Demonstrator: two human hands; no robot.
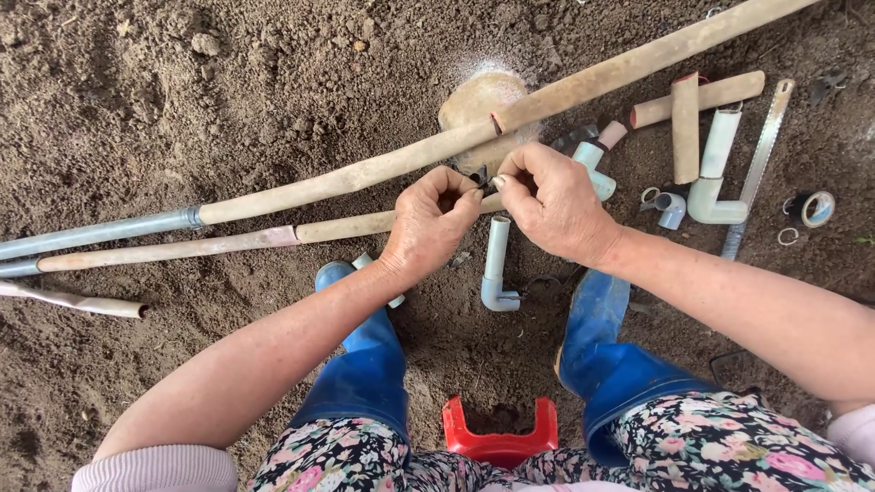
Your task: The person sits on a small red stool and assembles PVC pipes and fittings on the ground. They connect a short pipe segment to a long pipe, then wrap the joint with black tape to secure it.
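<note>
Muddy hose (365, 173) lies across the soil under both hands. Left hand (433, 219) and right hand (551, 200) meet, fingers pinched on a small dark clip (480, 176); fitting it needs a steady squeeze.

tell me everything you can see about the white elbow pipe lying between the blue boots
The white elbow pipe is a short straight plastic tube ending in a curved bend at its near end, the bend turned toward the right boot. It lies flat on the brown soil, just below both hands, which do not touch it. Its surface looks slightly dirty.
</note>
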